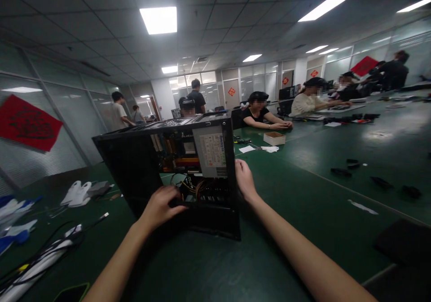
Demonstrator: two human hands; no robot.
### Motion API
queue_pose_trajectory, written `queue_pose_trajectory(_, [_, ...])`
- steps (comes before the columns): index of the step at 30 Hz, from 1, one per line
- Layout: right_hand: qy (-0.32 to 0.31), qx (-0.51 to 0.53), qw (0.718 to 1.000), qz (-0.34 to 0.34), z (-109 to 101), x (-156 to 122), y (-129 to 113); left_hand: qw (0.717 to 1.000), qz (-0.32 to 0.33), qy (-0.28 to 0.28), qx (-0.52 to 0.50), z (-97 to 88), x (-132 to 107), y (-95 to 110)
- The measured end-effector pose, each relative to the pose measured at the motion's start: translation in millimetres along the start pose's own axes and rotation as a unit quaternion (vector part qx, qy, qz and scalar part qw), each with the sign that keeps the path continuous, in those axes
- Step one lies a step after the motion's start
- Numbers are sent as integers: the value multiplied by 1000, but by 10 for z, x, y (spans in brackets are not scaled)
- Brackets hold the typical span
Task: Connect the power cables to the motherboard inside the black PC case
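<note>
An open black computer case [134, 167] stands upright on the green table [303, 203] in front of me, its open side facing me. Inside I see a grey power supply [210, 151], a circuit board and a bundle of coloured cables [191, 187]. My left hand [161, 205] rests on the case's lower front edge with its fingers curled into the opening near the cables. My right hand [244, 178] grips the case's right edge, fingers wrapped behind it.
White gloves [77, 193] and a cable bundle [40, 252] lie at the left. A small cardboard box [274, 138] and paper scraps sit behind the case. Small black parts [341, 171] are scattered at the right. Several people sit and stand along the far tables.
</note>
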State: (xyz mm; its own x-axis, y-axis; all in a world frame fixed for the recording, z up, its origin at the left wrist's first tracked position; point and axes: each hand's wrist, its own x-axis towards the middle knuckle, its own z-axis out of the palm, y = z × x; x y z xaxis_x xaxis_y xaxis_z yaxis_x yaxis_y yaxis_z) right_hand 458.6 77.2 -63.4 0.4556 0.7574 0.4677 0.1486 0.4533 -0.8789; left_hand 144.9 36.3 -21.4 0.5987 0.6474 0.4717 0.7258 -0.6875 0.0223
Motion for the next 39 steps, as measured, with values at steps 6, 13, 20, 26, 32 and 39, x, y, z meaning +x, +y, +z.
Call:
queue_pose_trajectory(6, [-5,54,981,-184,-97,-484,-550,980,-153,-102,78,-251,-111,-344])
queue_pose_trajectory(13, [-22,-75,940,-332,-103,-693,-718,961,-184,-177,111,-268,-114,-308])
queue_pose_trajectory(20, [-15,-133,928,-347,-115,-594,-643,964,-204,-129,110,-251,-90,-137])
queue_pose_trajectory(26, [4,-161,949,-269,-346,-92,-331,962,-222,-59,150,-74,-19,309])
queue_pose_trajectory(32, [98,-156,952,-245,-493,52,-167,965,-193,-37,172,-14,-81,730])
queue_pose_trajectory(39, [55,-182,975,-116,-459,-147,-67,959,-193,-133,157,-177,-111,698])
